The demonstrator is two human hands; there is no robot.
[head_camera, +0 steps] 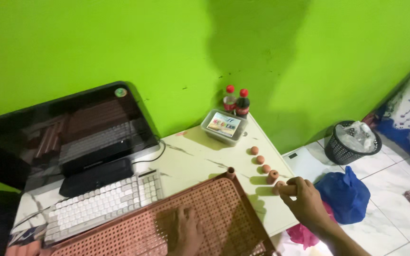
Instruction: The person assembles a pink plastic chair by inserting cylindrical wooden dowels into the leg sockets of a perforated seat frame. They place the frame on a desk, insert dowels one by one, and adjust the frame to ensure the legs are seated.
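Right hand [307,201], lower right of frame, fingers closed around a short reddish-brown connector piece [281,187] at the table's right edge; the piece is pinched between thumb and fingertips, sitting at the near end of a row of four similar small round pieces [262,161] that runs up toward centre frame. Left hand [186,230], bottom centre, lies flat with fingers spread, pressing down on a reddish-brown perforated plastic panel [205,208] that rests on the white marble-pattern table [195,154] and partly overlaps the white keyboard [105,201]. The panel has a corner socket [230,171] sticking up at centre frame, just left of the row. My read: the step in hand is picking up or setting down one connector while the panel is steadied; can't tell which from this frame. Any seating of the piece into that socket would call for lining it up upright and keeping the panel pinned. Also in view: dark monitor [67,128] at left, clear plastic box [224,125] and two red-capped bottles [237,102] at upper centre, black mesh bin [352,142] and blue bag [345,192] on the floor at right.
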